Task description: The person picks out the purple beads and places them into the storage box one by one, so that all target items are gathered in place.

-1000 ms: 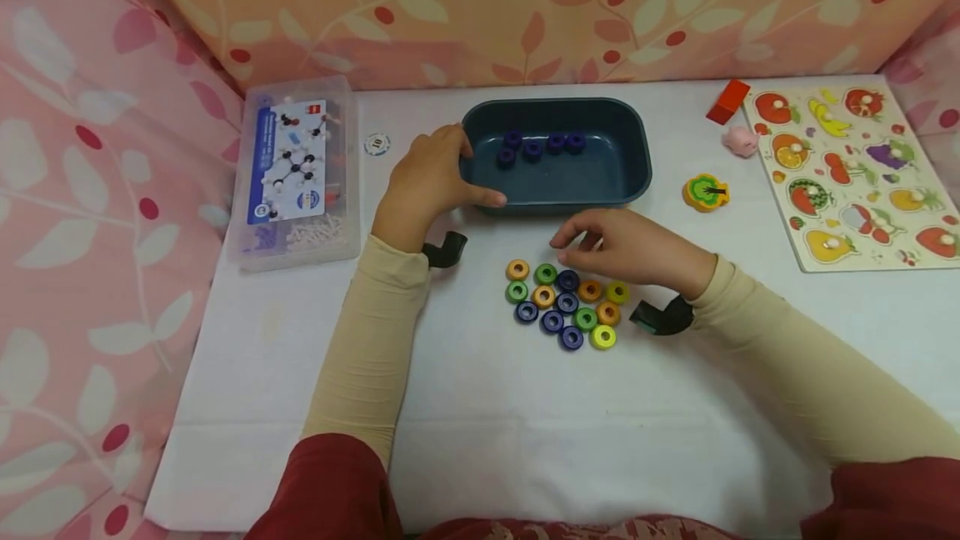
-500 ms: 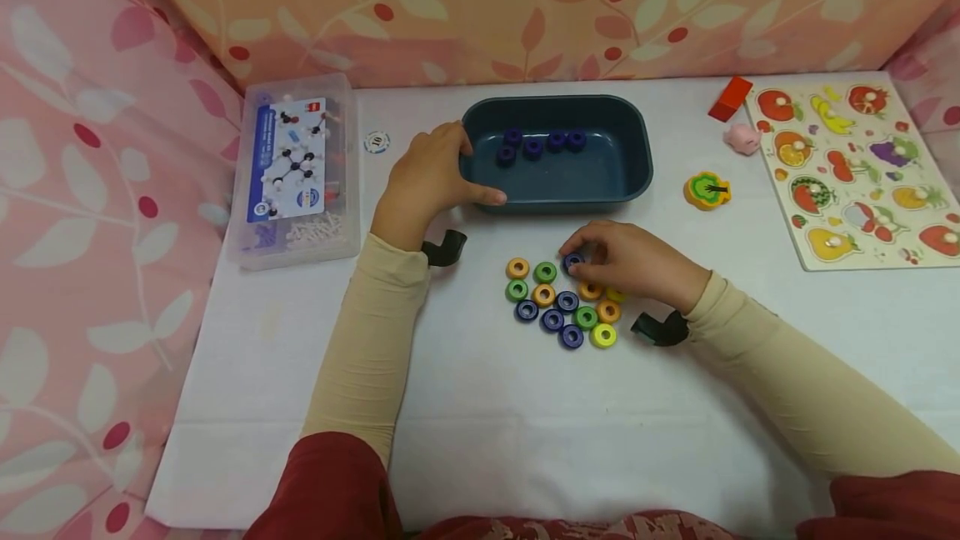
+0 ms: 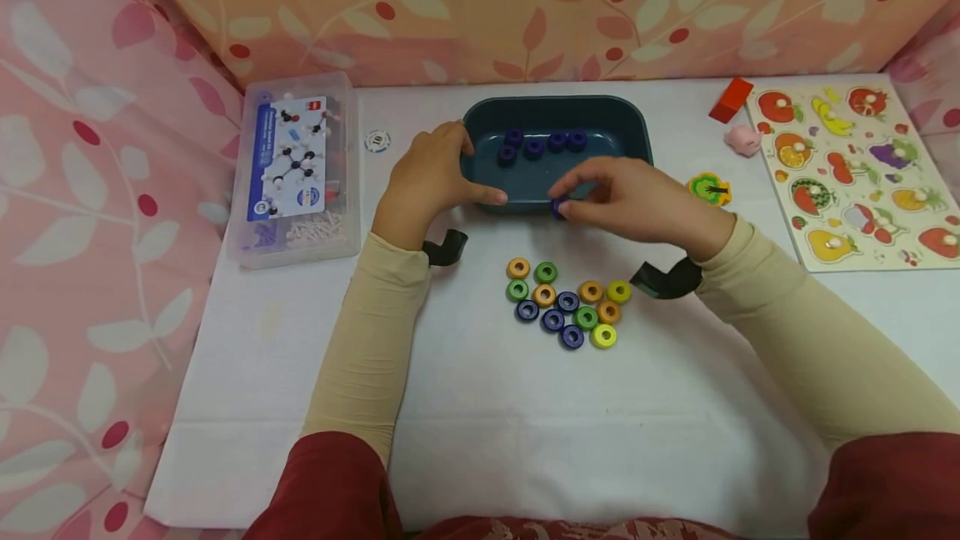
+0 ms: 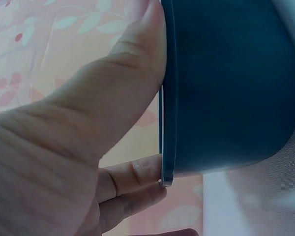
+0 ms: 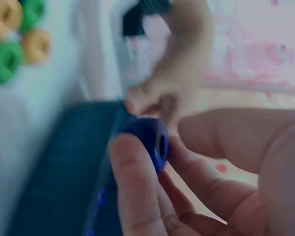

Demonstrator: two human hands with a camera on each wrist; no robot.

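My left hand (image 3: 431, 177) holds the left end of a dark teal plastic tub (image 3: 555, 112), thumb along the near rim and fingers at the left rim. The left wrist view shows that thumb against the outside of the tub (image 4: 226, 98). Several purple rings (image 3: 533, 148) lie inside on its floor. Over the near rim, my right hand (image 3: 637, 200) pinches one dark blue-purple ring (image 5: 146, 140) between thumb and fingers. Nearer the body, a loose cluster of rings sits on the white cloth: orange (image 3: 544, 295), green (image 3: 546, 272), yellow (image 3: 603, 336) and dark blue (image 3: 572, 337).
On the left stands a clear plastic case (image 3: 296, 173) with a molecule-model label, beside a small round chip (image 3: 377, 141). Right of the tub are a tree-shaped piece (image 3: 708, 188), a pink pig figure (image 3: 742, 140), a red block (image 3: 731, 100) and a fruit puzzle board (image 3: 862, 173).
My right hand took a dark blue ring from the top of the cluster and carried it up to the tub's near rim. My left hand has stayed at the tub.
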